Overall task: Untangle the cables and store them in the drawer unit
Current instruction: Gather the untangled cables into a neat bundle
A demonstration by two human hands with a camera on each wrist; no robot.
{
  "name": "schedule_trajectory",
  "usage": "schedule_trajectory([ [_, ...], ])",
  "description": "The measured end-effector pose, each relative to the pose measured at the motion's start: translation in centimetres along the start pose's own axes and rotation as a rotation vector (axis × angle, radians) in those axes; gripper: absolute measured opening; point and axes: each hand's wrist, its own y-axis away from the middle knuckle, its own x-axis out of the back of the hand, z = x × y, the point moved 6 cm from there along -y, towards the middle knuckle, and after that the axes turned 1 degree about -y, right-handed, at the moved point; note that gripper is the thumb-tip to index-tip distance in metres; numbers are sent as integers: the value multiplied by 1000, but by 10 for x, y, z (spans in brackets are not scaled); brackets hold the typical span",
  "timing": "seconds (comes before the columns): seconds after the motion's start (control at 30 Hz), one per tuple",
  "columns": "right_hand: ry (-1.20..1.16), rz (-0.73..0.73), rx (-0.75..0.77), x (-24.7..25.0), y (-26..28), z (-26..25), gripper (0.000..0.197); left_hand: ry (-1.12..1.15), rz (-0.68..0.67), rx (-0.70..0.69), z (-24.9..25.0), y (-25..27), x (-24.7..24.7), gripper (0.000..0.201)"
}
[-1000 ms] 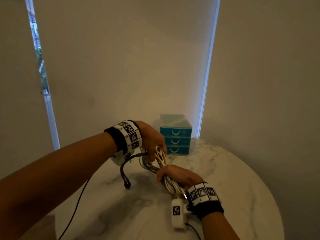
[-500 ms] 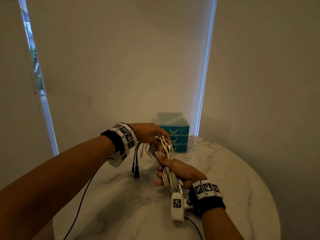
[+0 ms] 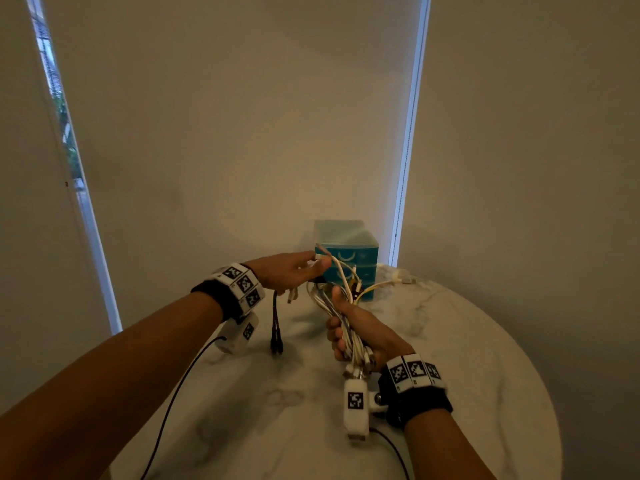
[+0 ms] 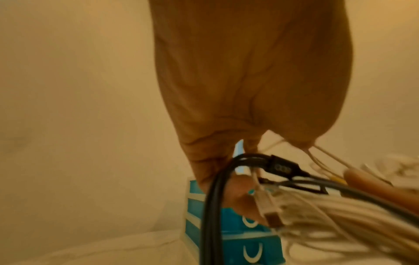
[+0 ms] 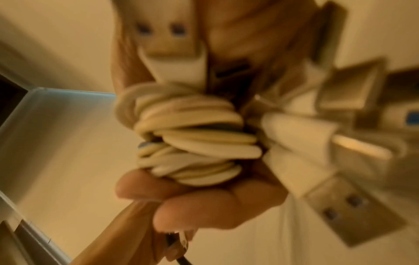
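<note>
My right hand [image 3: 349, 330] grips a tangled bundle of white cables [image 3: 341, 325] above the round marble table [image 3: 467, 358]; in the right wrist view its fingers [image 5: 181, 202] curl under the white cable coils [image 5: 192, 143], with several USB plugs [image 5: 167, 34] sticking out. My left hand [image 3: 294, 271] is raised to the left of the bundle and pinches a white cable end [image 3: 325, 259]; a black cable [image 3: 276, 323] hangs from it, also visible as the black cable [image 4: 213, 206] in the left wrist view. The teal drawer unit [image 3: 360, 252] stands behind, all drawers closed.
A loose white cable with a plug [image 3: 403, 280] lies on the table right of the drawer unit. Window blinds and the wall stand close behind the table. Thin black leads [image 3: 173, 403] run from the wrist cameras over the near table edge.
My left hand has lifted and moved right, pulling a white cable end up out of the bundle. The black cable now hangs straight down. My right hand still grips the bundle.
</note>
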Motion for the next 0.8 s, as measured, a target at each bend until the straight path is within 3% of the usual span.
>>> schedule_trajectory([
  [0.1, -20, -2, 24, 0, 0, -3, 66, -67, -10, 57, 0, -5, -7, 75],
  [0.23, 21, 36, 35, 9, -4, -2, 63, -70, 249, 59, 5, -6, 7, 72],
  [0.3, 100, 68, 72, 12, -6, 0, 60, 86, 294, 50, 4, -11, 10, 63],
  [0.4, 120, 91, 125, 12, -6, -1, 56, 563, 189, 98, 5, -18, 4, 63],
  [0.47, 64, 84, 174, 10, -4, -7, 57, 759, 166, 116, 9, -20, 0, 54],
  [0.53, 23, 95, 229, 9, 0, -15, 58, 873, 184, 84, 14, -21, -4, 40],
  [0.67, 64, 238, 367, 16, 8, -23, 60, 977, 298, 86, 23, -31, -23, 34],
  [0.8, 46, 336, 351, 26, 9, -20, 53, 1073, 355, 158, 37, -33, -39, 36],
])
